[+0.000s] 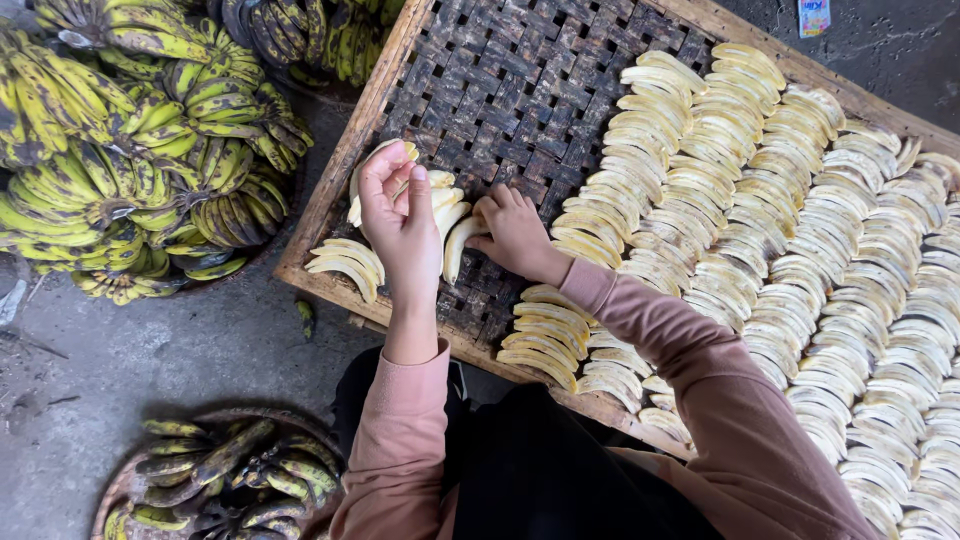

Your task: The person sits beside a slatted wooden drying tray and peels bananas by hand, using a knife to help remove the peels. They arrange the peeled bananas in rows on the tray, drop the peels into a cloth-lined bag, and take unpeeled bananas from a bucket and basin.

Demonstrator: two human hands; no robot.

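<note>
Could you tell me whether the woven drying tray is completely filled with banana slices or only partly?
Partly filled. The woven tray has rows of banana slices across its right side, while dark bare weave shows at upper left.

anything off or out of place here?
One small green-black banana piece lies loose on the concrete floor, just outside the woven tray, apart from the banana bunches. The peeled slices sit in tidy rows.

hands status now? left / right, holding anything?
Left hand: closed on a stack of banana slices.
Right hand: fingers curled, laying one banana slice on the woven tray.
</note>
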